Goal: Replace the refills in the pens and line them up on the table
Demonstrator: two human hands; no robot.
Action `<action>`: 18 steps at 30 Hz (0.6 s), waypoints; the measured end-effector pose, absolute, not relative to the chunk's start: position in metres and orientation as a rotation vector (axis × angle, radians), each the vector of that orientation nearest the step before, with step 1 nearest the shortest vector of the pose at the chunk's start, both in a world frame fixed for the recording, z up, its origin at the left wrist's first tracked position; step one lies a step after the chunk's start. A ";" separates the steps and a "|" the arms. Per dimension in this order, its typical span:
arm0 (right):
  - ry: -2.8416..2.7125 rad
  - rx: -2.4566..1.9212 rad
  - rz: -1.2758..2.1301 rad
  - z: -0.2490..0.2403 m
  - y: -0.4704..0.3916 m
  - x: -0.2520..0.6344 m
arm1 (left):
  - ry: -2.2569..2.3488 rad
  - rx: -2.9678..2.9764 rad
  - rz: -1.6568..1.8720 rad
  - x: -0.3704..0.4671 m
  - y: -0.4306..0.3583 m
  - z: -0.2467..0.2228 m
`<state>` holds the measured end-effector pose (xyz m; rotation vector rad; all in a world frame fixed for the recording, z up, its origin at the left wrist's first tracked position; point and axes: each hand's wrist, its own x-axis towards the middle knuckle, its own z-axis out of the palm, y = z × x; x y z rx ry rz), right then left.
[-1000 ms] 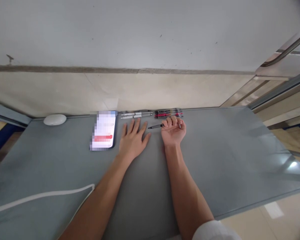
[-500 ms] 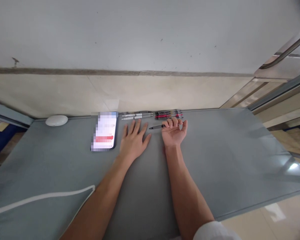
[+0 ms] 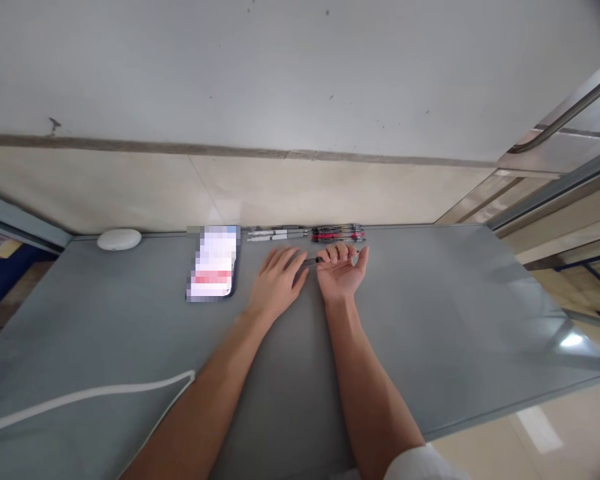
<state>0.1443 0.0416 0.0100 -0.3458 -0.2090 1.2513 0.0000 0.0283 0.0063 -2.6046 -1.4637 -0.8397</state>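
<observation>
A dark pen (image 3: 311,261) lies level between my hands, above the grey tabletop or resting on it; I cannot tell which. My right hand (image 3: 341,272), palm up, has its fingers curled round one end of it. The other end runs between the thumb and index finger of my left hand (image 3: 276,281), which is palm down with bent fingers closed about it. Just beyond the hands, white and grey pens (image 3: 279,235) lie in a row. Beside them to the right is a group of black and red pens (image 3: 337,233).
Left of my left hand lies a phone (image 3: 213,263) with its screen lit. A white rounded object (image 3: 119,239) sits at the back left. A white cable (image 3: 87,395) crosses the front left of the table (image 3: 445,333). The wall (image 3: 330,190) borders the back edge.
My left hand has moved right, from lying spread on the table to closing about the pen's free end. My right hand still holds the pen. The view has shifted slightly.
</observation>
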 end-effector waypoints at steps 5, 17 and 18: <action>-0.218 -0.381 1.257 0.012 0.039 0.140 | -1.452 -2.616 -0.906 -0.003 0.029 0.007; -1.135 -1.257 0.570 0.017 0.029 0.183 | -1.510 -2.613 -0.919 -0.008 0.026 0.007; -1.381 -1.285 0.413 0.016 0.026 0.186 | -1.505 -2.616 -0.914 -0.008 0.026 0.007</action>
